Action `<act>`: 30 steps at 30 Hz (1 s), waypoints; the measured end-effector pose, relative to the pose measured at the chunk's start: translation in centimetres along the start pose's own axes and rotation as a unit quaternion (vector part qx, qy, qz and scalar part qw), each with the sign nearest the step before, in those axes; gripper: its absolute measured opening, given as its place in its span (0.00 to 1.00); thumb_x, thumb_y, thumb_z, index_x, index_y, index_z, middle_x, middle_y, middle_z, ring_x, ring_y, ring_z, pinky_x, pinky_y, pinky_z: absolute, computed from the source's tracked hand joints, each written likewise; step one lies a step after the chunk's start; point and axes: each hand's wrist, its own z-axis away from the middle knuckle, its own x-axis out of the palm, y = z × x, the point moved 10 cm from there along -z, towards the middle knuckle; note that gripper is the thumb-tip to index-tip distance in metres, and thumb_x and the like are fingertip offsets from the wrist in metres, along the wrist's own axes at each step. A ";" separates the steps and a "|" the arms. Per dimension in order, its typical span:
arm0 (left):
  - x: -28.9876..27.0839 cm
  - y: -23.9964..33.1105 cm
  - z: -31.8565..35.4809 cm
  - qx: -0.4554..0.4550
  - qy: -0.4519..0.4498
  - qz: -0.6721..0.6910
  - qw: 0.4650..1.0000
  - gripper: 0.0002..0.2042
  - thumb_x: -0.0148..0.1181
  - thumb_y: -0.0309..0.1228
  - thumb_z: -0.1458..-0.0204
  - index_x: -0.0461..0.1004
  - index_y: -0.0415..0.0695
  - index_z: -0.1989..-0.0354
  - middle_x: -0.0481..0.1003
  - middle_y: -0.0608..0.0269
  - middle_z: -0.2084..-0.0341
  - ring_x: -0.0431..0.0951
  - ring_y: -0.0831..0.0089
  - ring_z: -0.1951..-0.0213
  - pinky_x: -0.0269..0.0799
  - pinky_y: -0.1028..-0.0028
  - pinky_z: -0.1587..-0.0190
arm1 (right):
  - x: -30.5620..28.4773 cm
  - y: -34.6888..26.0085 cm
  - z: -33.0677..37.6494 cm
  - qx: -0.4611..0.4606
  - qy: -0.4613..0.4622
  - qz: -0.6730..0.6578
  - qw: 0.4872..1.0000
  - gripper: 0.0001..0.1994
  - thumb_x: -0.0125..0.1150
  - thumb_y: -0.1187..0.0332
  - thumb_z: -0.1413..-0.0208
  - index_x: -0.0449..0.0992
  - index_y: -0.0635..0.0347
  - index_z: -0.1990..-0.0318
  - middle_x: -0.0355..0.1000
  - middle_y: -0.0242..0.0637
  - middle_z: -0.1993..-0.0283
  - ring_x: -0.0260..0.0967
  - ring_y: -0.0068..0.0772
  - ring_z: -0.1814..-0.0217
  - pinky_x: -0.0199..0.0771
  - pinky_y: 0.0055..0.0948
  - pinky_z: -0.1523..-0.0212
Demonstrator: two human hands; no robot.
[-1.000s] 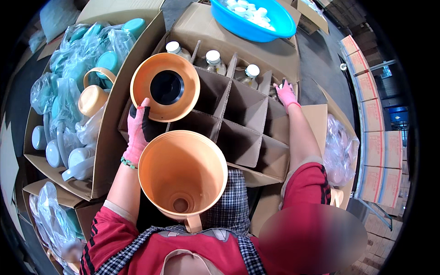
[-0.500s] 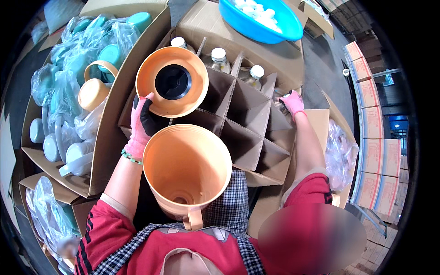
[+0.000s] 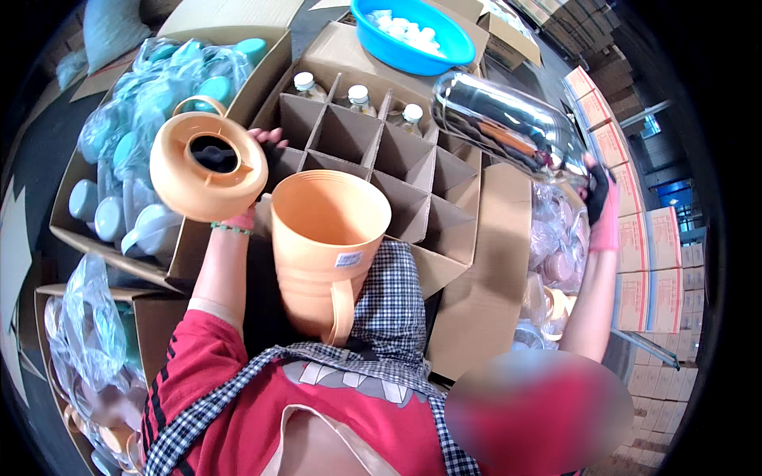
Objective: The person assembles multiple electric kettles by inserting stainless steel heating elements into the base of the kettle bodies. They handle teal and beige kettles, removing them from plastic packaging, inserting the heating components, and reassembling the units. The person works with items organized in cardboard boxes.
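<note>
My right hand (image 3: 601, 194) is closed round the narrow end of a silver flask (image 3: 508, 123), which I hold up tilted, nearly on its side; its round end points left, toward the far right corner of the carton (image 3: 451, 278). My left hand (image 3: 268, 139) grips an orange top (image 3: 178, 170) from behind; my fingers show past its right edge, while my palm and thumb are hidden. The top has a black centre and appears in front of the bin (image 3: 230, 258) of bagged teal and white parts. Between my arms, against my checked apron (image 3: 393, 309), is an orange jug (image 3: 321, 274), open mouth up, handle toward me, a white label (image 3: 348, 259) on its side. Neither hand touches it. Beyond the jug the carton stands open, split into cells by cardboard dividers (image 3: 405, 151); three white-capped bottles (image 3: 359, 99) stand in its far row. Behind it sits a blue basin (image 3: 413, 63) with small white pieces (image 3: 405, 33). To my right, below my raised forearm, lie pink parts (image 3: 559, 266) in clear plastic.
</note>
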 end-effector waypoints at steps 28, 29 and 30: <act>7.6 -1.1 3.3 -0.151 0.130 0.177 0.964 0.27 0.45 0.40 0.46 0.51 0.33 0.44 0.66 0.46 0.55 0.72 0.63 0.58 0.73 0.71 0.57 | 31.2 -5.1 16.5 -0.213 -0.287 -0.217 0.908 0.40 0.66 0.68 0.60 0.49 0.61 0.40 0.52 0.40 0.42 0.53 0.33 0.41 0.53 0.29 0.42; 7.7 -1.8 3.8 -0.163 0.130 0.210 0.955 0.27 0.45 0.40 0.46 0.50 0.32 0.44 0.65 0.46 0.55 0.72 0.64 0.58 0.73 0.72 0.57 | 31.5 -4.8 17.0 -0.231 -0.322 -0.163 0.904 0.43 0.71 0.64 0.66 0.52 0.63 0.42 0.54 0.41 0.43 0.54 0.33 0.42 0.54 0.30 0.43; 7.7 -2.4 4.0 -0.170 0.128 0.227 0.950 0.28 0.45 0.40 0.46 0.49 0.31 0.44 0.65 0.46 0.54 0.72 0.64 0.58 0.74 0.73 0.58 | 31.9 -4.3 17.4 -0.215 -0.339 -0.099 0.911 0.42 0.72 0.59 0.71 0.58 0.61 0.45 0.60 0.40 0.48 0.57 0.32 0.45 0.56 0.29 0.45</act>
